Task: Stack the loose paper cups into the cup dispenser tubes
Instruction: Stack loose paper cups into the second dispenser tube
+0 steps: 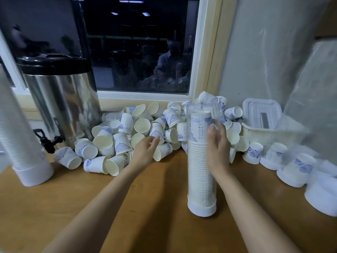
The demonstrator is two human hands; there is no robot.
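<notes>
Upright, the dispenser tube (201, 172) touches the flat right hand (218, 148); relaxed left hand (145, 150) beside loose cups (125, 123).

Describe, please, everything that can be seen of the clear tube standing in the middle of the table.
The clear tube looks like thin transparent plastic, open at the top, with a white base collar. It stands upright on the wooden table, before the heap of loose cups. A nested stack of paper cups fills it almost to the rim; the top ones show blue print. The right hand rests against its upper right side.
</notes>
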